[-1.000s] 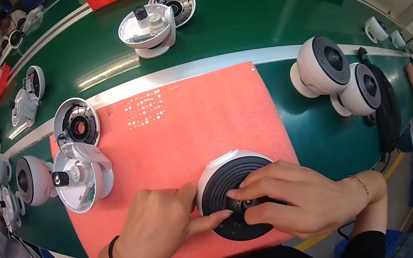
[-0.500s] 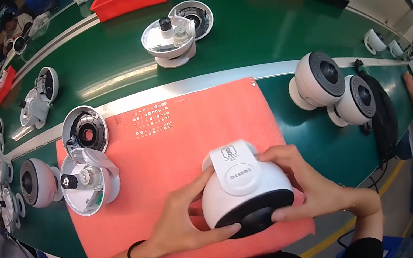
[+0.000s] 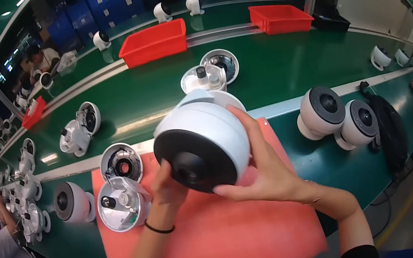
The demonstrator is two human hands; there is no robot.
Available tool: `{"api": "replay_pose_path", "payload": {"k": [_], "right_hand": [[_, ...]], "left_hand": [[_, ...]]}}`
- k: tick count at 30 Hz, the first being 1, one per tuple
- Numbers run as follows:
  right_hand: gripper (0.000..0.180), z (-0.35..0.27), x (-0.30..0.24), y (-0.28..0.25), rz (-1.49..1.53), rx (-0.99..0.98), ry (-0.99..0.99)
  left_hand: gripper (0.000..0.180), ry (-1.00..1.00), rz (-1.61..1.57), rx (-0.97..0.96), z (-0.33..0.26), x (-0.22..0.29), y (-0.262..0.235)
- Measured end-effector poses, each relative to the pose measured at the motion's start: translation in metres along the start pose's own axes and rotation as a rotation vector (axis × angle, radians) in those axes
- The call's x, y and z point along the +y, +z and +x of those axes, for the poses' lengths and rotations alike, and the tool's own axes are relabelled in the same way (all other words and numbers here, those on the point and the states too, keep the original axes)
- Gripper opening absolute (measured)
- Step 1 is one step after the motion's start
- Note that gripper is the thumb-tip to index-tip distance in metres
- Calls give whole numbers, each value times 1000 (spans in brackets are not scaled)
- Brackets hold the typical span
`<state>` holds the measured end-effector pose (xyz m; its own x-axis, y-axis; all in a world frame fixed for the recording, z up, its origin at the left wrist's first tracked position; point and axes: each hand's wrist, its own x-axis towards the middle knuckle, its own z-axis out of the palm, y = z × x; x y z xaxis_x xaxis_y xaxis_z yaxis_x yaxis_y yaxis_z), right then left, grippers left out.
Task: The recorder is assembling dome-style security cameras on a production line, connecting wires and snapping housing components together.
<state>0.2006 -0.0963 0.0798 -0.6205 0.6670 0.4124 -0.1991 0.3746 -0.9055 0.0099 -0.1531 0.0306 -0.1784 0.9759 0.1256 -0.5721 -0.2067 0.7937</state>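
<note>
Above the red mat [image 3: 226,246], both hands hold a white dome camera [image 3: 203,143], black face tilted.

The white dome camera [image 3: 203,143] hides most of the left hand [image 3: 168,185] fingers behind it. Both forearms are cut off by the lower edge.
</note>
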Motion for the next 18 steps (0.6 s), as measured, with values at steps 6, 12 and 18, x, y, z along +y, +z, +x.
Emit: {"api": "replay_pose_path", "payload": {"k": [6, 12, 18], "right_hand": [[103, 33, 29, 13, -268, 211, -206], [100, 64, 60, 15, -79, 174, -122], [81, 73, 92, 3, 204, 159, 317]], "left_hand": [[70, 234, -160, 413, 50, -9, 58], [63, 223, -121, 310, 83, -4, 26], [62, -108, -133, 422, 117, 20, -11]]}}
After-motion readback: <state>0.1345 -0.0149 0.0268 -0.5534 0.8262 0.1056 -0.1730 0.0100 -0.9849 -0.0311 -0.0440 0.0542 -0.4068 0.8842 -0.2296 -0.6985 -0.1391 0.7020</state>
